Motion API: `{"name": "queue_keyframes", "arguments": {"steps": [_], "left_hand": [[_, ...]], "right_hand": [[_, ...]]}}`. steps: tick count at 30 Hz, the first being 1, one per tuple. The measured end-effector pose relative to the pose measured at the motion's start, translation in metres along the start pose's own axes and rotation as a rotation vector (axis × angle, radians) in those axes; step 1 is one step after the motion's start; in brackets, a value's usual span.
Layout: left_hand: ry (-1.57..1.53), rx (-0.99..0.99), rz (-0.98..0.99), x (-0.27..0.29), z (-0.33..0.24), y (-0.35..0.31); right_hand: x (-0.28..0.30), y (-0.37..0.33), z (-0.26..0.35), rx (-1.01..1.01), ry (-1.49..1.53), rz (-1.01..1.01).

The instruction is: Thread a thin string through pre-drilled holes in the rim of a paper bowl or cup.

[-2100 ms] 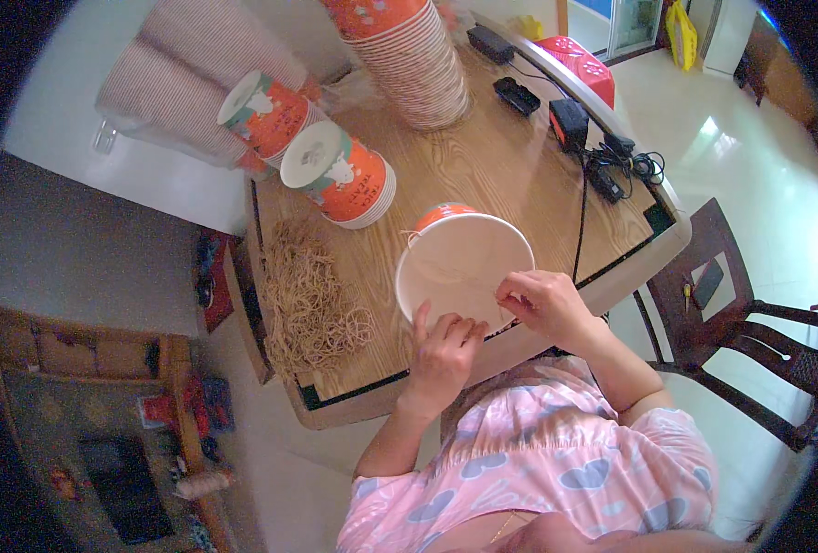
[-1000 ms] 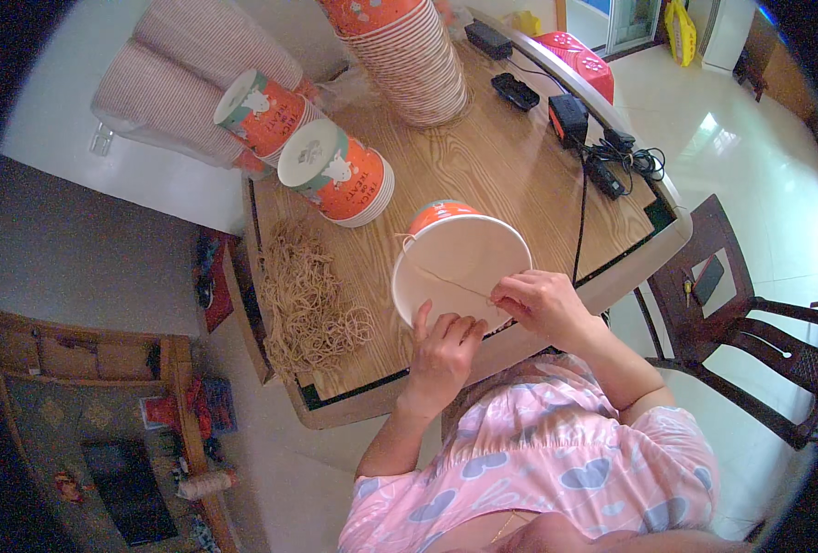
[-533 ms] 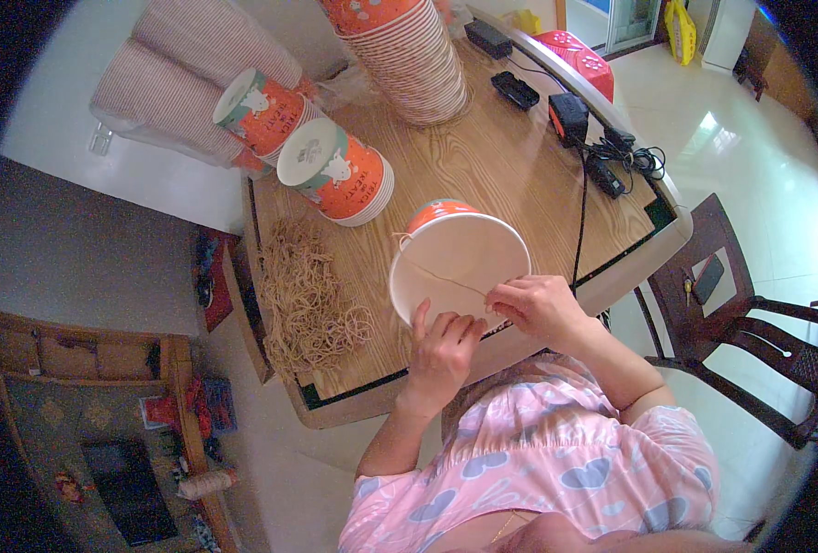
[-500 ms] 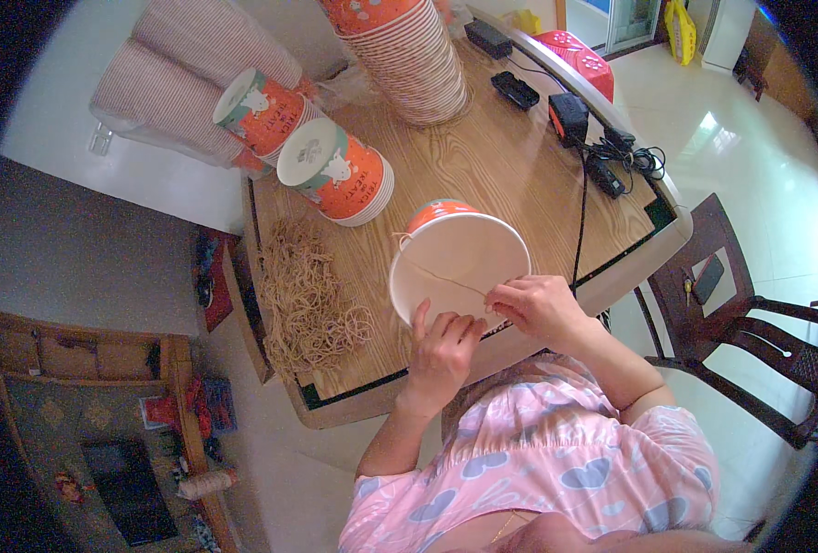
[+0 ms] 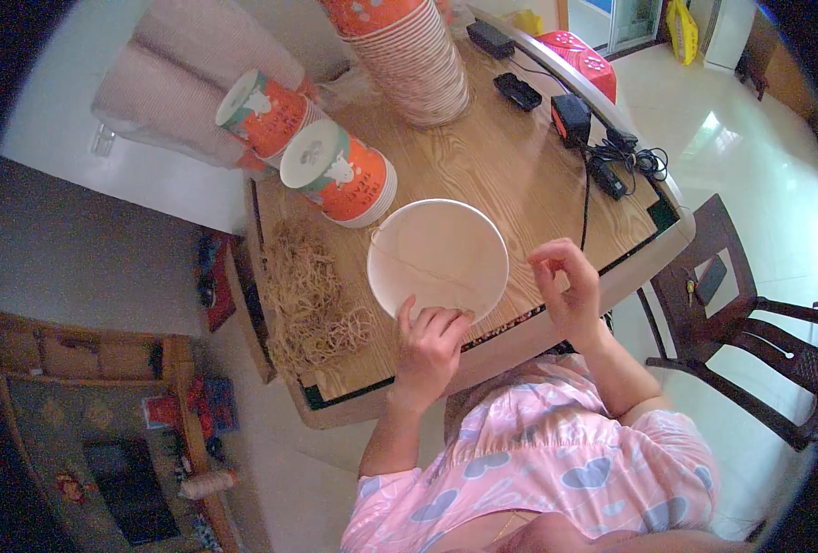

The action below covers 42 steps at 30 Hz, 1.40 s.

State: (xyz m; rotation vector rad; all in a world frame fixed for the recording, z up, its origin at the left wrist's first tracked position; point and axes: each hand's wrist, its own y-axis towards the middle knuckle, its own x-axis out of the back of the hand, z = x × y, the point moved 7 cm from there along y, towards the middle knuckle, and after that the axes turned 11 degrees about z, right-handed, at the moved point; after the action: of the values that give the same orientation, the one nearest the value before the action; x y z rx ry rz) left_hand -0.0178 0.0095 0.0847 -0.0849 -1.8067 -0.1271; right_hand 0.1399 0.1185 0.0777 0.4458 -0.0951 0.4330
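My left hand (image 5: 429, 343) grips the near edge of a white lidded paper bowl (image 5: 438, 258) that stands on the wooden table (image 5: 510, 175). A thin rubber band runs across the white lid. My right hand (image 5: 567, 289) hovers just to the right of the bowl, fingers curled and apart, touching nothing. A heap of tan rubber bands (image 5: 315, 293) lies on the table to the left of the bowl.
Two orange paper bowls (image 5: 340, 171) lie on their sides behind the white bowl. A tall stack of orange bowls (image 5: 411, 51) stands at the back. Black chargers and cables (image 5: 602, 157) and a red box (image 5: 577, 57) sit at the right. A dark wooden chair (image 5: 750, 313) stands right of the table.
My right hand has let go of the bowl's rim and moved off to the right. The bowl now shows its flat lid with the rubber band across it.
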Motion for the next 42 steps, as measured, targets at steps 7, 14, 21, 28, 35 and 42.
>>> {"name": "queue_keyframes", "arguments": {"steps": [7,14,21,28,35,42], "left_hand": [[-0.022,-0.005,-0.002,0.002,0.000,0.001],[-0.020,0.001,-0.002,0.003,-0.001,0.004],[-0.028,-0.006,-0.017,0.004,-0.002,0.006],[-0.080,0.028,0.039,0.009,0.005,0.014],[-0.272,-0.015,0.155,0.008,0.019,0.044],[-0.301,-0.004,0.159,0.006,0.020,0.053]], "right_hand": [[-0.040,-0.017,-0.042,-0.193,0.046,0.343],[-0.054,-0.027,-0.050,-0.305,0.199,0.514],[-0.061,-0.027,-0.053,-0.250,0.234,0.463],[-0.065,-0.025,-0.058,-0.225,0.121,0.520],[-0.081,-0.019,-0.041,-0.130,0.176,0.493],[-0.089,-0.019,-0.042,-0.297,0.298,0.538]]}}
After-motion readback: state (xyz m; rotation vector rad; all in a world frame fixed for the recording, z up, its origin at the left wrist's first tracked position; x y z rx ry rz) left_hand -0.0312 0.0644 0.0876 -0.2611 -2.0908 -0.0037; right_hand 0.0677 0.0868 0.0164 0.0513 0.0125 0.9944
